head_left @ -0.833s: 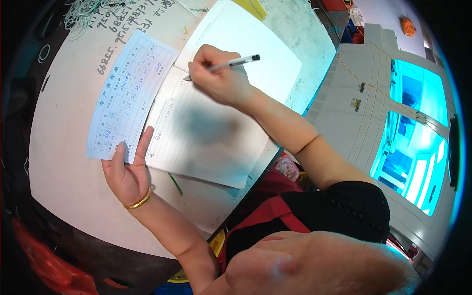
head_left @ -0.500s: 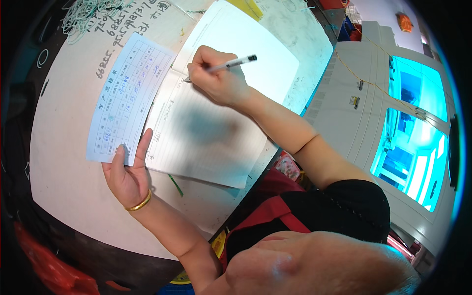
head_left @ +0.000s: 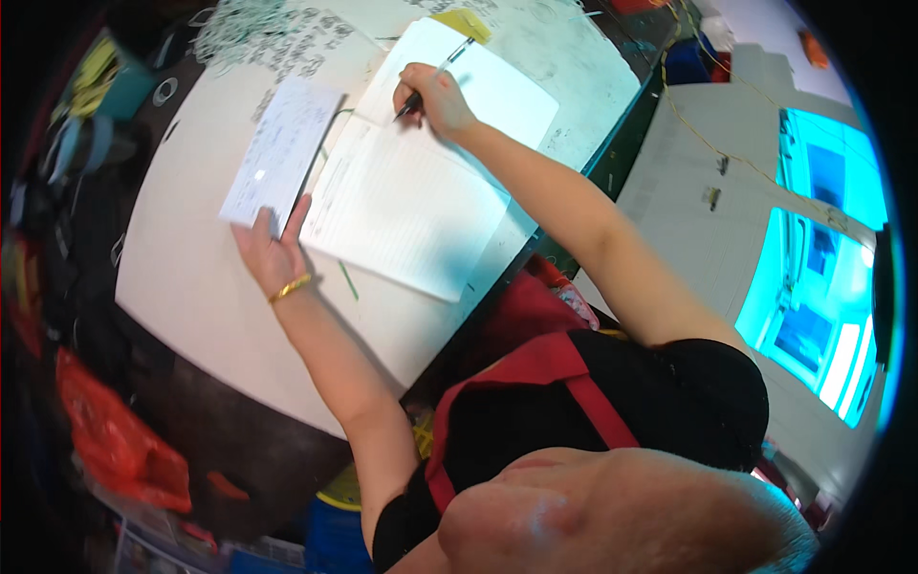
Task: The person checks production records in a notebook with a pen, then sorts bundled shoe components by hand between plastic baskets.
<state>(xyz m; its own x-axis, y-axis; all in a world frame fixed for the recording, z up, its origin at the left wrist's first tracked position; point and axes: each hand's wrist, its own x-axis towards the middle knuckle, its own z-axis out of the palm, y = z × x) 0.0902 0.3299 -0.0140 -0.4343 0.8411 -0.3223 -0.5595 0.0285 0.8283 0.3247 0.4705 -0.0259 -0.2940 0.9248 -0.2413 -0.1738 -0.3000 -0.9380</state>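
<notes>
My right hand (head_left: pixel 440 103) grips a clear-barrelled pen (head_left: pixel 453 57), its dark tip pointing down at the pages of an open notebook (head_left: pixel 411 206). Whether the tip touches the paper I cannot tell. The notebook's lower page is ruled and carries faint handwriting along its left side. Left of it lies a printed paper form (head_left: pixel 287 143) with handwritten entries. My left hand (head_left: pixel 268 253), a gold bangle at the wrist, pinches the form's near edge, with the thumb on top and another finger stretched along the notebook's edge.
The white table (head_left: pixel 210 325) bears handwriting and a tangle of pale green cords (head_left: pixel 244 33) at the far left. Behind the notebook is a yellow piece (head_left: pixel 464 24). A red plastic bag (head_left: pixel 120 440) lies below the table's left side. Blue-lit window panes (head_left: pixel 813 287) show at right.
The whole view has shifted, so table and papers sit higher and smaller. My right hand has moved the pen rightward from the writing, and the pen is tilted more steeply. My left hand keeps the form.
</notes>
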